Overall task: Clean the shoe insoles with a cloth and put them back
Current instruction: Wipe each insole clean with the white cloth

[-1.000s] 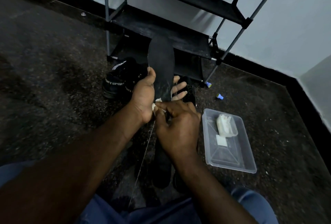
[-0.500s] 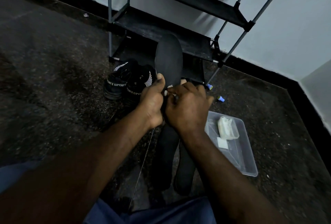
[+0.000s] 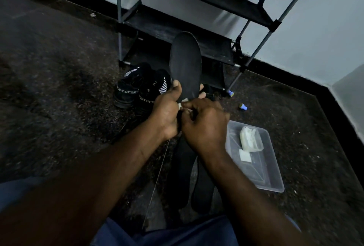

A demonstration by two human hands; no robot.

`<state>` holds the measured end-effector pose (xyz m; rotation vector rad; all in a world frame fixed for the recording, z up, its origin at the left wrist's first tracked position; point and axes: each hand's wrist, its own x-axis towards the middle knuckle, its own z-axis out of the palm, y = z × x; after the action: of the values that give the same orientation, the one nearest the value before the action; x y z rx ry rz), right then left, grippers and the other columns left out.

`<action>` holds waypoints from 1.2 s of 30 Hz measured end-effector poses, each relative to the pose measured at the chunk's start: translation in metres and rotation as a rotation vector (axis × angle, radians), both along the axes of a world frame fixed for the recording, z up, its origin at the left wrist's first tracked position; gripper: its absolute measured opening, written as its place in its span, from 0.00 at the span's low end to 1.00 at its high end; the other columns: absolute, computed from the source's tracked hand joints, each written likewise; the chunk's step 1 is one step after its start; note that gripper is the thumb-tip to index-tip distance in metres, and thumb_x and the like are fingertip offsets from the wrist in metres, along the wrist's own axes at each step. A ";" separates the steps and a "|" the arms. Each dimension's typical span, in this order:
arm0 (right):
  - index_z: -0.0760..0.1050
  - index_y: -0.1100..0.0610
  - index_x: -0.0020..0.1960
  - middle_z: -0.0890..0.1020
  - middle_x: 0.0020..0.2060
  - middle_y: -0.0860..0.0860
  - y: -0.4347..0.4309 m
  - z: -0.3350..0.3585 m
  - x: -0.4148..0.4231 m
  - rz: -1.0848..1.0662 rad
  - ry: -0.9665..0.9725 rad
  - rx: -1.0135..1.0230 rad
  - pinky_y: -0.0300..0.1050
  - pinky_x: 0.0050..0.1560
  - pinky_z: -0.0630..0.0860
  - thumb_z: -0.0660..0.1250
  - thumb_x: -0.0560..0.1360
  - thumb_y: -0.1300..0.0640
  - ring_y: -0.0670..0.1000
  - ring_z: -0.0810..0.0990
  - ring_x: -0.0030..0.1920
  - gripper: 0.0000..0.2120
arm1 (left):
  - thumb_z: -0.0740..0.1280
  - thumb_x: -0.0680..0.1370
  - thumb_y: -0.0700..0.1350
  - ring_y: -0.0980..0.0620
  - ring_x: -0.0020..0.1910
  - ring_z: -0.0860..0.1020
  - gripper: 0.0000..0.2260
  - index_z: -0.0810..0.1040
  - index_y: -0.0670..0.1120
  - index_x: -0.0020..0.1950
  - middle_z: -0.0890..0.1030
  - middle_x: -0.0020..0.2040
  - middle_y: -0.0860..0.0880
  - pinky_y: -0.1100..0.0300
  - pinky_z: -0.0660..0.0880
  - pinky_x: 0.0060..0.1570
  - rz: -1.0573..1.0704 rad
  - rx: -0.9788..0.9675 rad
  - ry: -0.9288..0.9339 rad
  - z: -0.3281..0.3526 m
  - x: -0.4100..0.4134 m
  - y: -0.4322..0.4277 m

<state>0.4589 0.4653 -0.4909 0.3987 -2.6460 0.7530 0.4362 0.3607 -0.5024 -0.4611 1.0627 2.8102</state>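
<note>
On my head-camera feed the left hand [image 3: 167,112] grips a black insole [image 3: 185,64] near its lower end. The thumb lies across the front face, and the fingertips [image 3: 201,88] curl round from behind at the insole's 3 o'clock edge. The insole stands upright, its rounded end pointing to 12 o'clock in front of the shoe rack [image 3: 177,25].

The right hand [image 3: 204,125] sits close against the left at its 3 o'clock side. Its fingers are curled and pinch a small white cloth [image 3: 184,101] against the lower part of the insole. I can see only a scrap of the cloth between the two hands.

Toward 6 o'clock from the hands, two more insoles [image 3: 181,171] lie side by side on the dark floor [image 3: 59,98], partly hidden by the right forearm.

At 10 o'clock from the hands a pair of black shoes [image 3: 137,90] with white stripes and SPORT lettering sits on the floor, near the foot of the rack.

At 4 o'clock from the hands lies a clear plastic tray [image 3: 273,184] holding a white packet [image 3: 250,139] and a small white square [image 3: 245,155].

Two small blue-tipped bits [image 3: 243,106] lie on the floor at 2 o'clock from the hands, between rack and tray; I cannot tell what they are
</note>
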 end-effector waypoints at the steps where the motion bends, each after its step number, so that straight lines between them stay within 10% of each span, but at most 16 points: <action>1: 0.84 0.48 0.47 0.85 0.44 0.47 0.003 0.003 -0.004 -0.039 0.053 0.047 0.52 0.48 0.72 0.66 0.72 0.48 0.56 0.80 0.50 0.10 | 0.56 0.86 0.59 0.45 0.63 0.82 0.25 0.77 0.41 0.71 0.83 0.65 0.43 0.51 0.81 0.57 -0.004 -0.014 0.000 0.000 0.000 0.001; 36: 0.84 0.47 0.46 0.84 0.43 0.46 0.015 0.006 -0.021 0.043 0.170 0.267 0.51 0.45 0.68 0.64 0.73 0.45 0.56 0.78 0.48 0.12 | 0.59 0.85 0.58 0.44 0.58 0.85 0.24 0.79 0.41 0.68 0.85 0.60 0.42 0.52 0.83 0.50 0.021 -0.079 -0.070 0.003 0.003 0.005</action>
<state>0.4381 0.4798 -0.4850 0.5657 -2.5874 0.3583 0.4388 0.3653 -0.4992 -0.5774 1.1646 2.7556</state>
